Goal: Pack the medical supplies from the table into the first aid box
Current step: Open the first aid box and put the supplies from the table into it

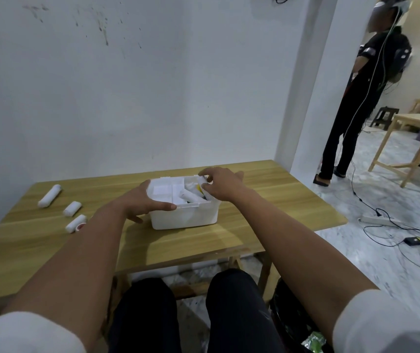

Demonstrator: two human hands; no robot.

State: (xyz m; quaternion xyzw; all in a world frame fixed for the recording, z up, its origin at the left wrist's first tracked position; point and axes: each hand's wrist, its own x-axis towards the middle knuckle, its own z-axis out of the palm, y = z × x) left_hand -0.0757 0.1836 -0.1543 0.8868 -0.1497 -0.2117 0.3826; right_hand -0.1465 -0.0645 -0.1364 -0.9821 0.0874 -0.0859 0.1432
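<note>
Presently: first aid box (183, 215), table (254, 225) centre, steadied by left hand (142, 200), fingers straight; right hand (219, 183) pinches bandage roll (202, 180) inside for seating.

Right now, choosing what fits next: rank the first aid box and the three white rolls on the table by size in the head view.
1. First aid box
2. Far roll
3. Middle roll and near roll: look alike, so unranked.
</note>
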